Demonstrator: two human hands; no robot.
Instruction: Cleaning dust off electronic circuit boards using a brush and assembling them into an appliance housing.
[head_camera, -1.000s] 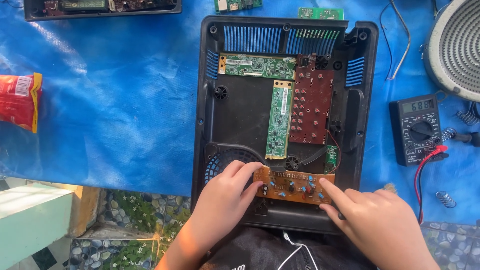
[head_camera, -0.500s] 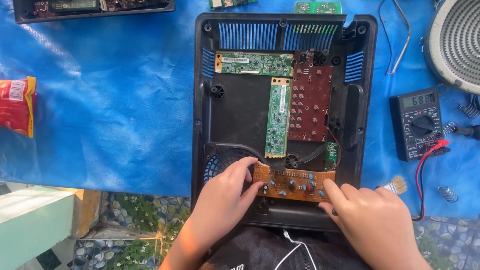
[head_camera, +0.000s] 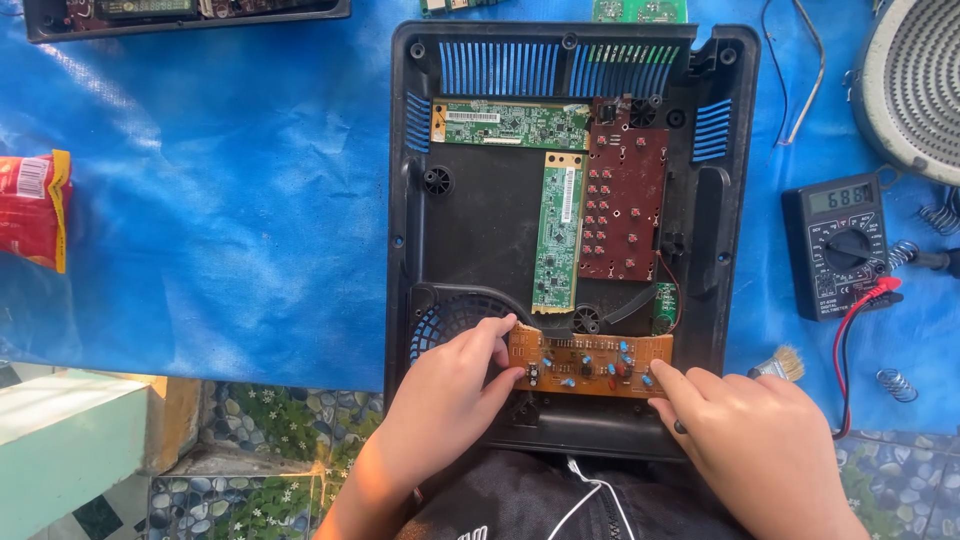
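Black casing (head_camera: 470, 230) lies open on the blue tarp (head_camera: 220, 200), near edge against the person's lap. Casing's far half is already populated: a green board (head_camera: 510, 125) runs crosswise under the vent slots, a second green strip (head_camera: 558, 232) runs lengthwise below it, a red-brown button board (head_camera: 624, 205) sits to its right. A small green board (head_camera: 662, 308) with a red wire sits at the right, just beyond the orange board.

Orange board (head_camera: 588, 364) is at the casing's near edge, just right of the fan grille (head_camera: 445, 320), components facing up, slightly tilted. Left hand (head_camera: 450, 400) pinches its left end, thumb below and fingertips over the corner. Right hand (head_camera: 745, 440) presses a fingertip on its right end; its grip is curled around a thin dark tool, tip hidden, a brush (head_camera: 780, 366) showing just behind the knuckles.

Judgement: the orange board looks placed but not seated; no screws visible on it, so fixing is likely left. Casing has no cover on.

Multimeter (head_camera: 842, 245), display lit, leads attached, lies toward the tarp's right edge; coil disc (head_camera: 915, 90) at far right corner; red packet (head_camera: 32, 208) at left edge.
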